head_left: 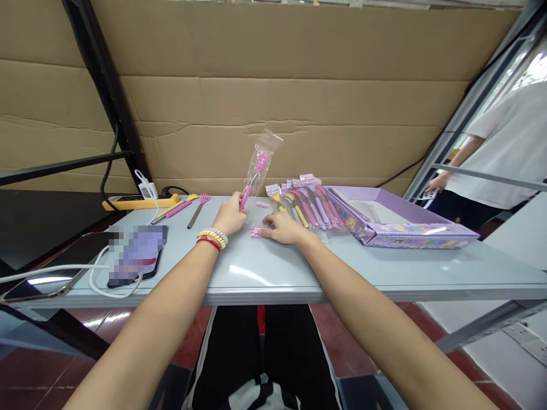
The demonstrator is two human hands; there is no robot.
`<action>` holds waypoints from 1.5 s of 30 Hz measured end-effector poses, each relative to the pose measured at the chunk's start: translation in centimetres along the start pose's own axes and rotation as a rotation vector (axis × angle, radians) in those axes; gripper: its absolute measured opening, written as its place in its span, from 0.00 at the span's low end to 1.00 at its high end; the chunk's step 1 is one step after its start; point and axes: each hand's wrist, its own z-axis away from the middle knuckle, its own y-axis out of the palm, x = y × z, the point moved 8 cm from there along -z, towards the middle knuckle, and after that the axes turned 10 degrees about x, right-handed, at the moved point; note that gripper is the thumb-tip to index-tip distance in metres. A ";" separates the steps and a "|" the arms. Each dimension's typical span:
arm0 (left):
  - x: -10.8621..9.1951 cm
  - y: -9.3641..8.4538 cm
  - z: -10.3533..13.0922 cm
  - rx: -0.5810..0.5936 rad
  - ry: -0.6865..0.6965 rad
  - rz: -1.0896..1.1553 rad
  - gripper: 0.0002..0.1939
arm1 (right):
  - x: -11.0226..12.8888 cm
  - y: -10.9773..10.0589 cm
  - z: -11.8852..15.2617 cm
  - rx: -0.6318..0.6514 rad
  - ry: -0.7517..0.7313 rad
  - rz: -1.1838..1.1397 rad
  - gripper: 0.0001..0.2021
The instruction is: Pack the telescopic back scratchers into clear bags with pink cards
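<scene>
My left hand (229,214) is closed around the pink handle of a back scratcher (247,193), whose pronged pink head points up inside a clear plastic bag (269,142). My right hand (284,226) rests on the table, its fingers over a small pink printed label (257,233); whether they pinch it I cannot tell. Another small pink label (262,204) lies between the hands. Just beyond my right hand, several bagged back scratchers (314,205) in yellow, pink and purple lie in a row with pink header cards.
Several loose back scratchers (199,210) lie to the left. A phone (139,256) with a white cable sits at the front left, below a yellow power strip (141,201). At right is an open purple box (419,234). Another person (504,142) stands beyond the shelf frame.
</scene>
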 end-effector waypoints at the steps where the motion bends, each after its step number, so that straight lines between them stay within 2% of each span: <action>1: -0.1 0.1 0.0 0.007 0.011 -0.020 0.18 | -0.1 0.3 -0.1 0.020 0.008 0.044 0.20; 6: -0.3 1.0 0.0 0.074 0.073 -0.141 0.17 | -0.3 0.5 -0.2 0.004 0.050 0.059 0.16; 11: -0.2 1.3 0.0 0.099 0.143 -0.153 0.20 | 0.1 -0.9 0.3 -0.038 0.087 -0.076 0.10; 14: -0.5 1.4 0.1 0.118 0.152 -0.169 0.22 | 0.4 -1.4 0.4 -0.027 0.066 -0.126 0.06; 20: -1.0 1.9 0.3 0.174 0.124 -0.425 0.23 | 0.0 -0.5 0.1 0.066 0.033 -0.256 0.05; 25: -1.1 2.1 0.2 0.190 0.135 -0.492 0.23 | 0.3 -0.5 0.0 0.018 -0.036 -0.189 0.05; 28: -1.1 2.1 0.2 0.196 0.136 -0.518 0.22 | 0.3 -1.7 0.2 -0.095 -0.060 -0.173 0.06; 30: -1.0 2.2 0.3 0.204 0.133 -0.529 0.20 | -0.2 -3.0 0.6 -0.229 -0.047 -0.234 0.11; 34: -0.9 2.2 0.3 0.216 0.117 -0.546 0.18 | -2.8 -6.1 2.5 -0.661 0.051 -0.447 0.12; 37: -1.0 2.1 0.4 0.222 0.105 -0.567 0.18 | -4.3 -7.8 4.4 -0.920 0.131 -0.442 0.07; 41: -1.2 2.1 0.5 0.239 0.097 -0.609 0.20 | -3.9 -9.3 6.1 -1.077 0.177 -0.162 0.10; 45: -1.5 2.1 0.7 0.238 0.097 -0.644 0.21 | -3.0 -9.4 6.2 -1.081 0.159 0.012 0.11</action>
